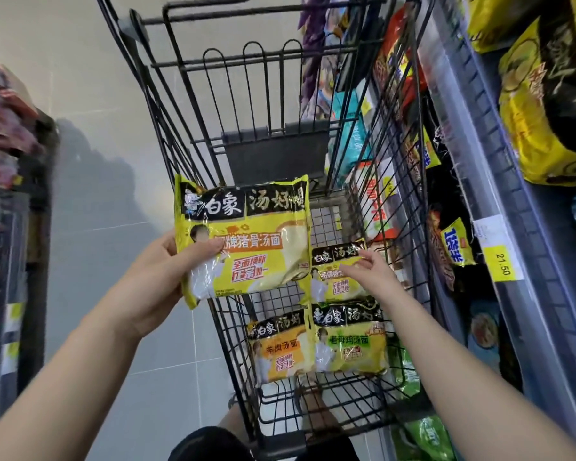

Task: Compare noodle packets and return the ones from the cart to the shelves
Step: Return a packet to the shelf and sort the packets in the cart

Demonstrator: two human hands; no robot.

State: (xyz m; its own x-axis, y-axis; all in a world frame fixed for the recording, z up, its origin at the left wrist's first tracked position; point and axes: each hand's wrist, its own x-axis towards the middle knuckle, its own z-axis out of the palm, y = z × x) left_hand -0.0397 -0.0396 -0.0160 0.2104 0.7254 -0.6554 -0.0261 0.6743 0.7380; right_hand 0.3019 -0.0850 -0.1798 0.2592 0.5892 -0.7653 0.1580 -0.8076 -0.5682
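Observation:
My left hand (160,281) grips a yellow and black noodle packet (246,234) by its lower left corner and holds it up over the black wire cart (246,161). Three more packets lie flat in the cart's basket: a small yellow one (333,277) at the far right, an orange-labelled one (280,347) in front and a green-labelled one (350,341) beside it. Over the small yellow packet my right hand (376,271) reaches with straight, spread fingers, its fingertips at the packet's top; whether they touch it is unclear.
Shelves (512,201) packed with noodle packs run along the right, close against the cart, with a yellow price tag (502,264) reading 21.50. Another stocked rack (10,194) stands at the left. Grey tiled floor (113,227) lies between it and the cart.

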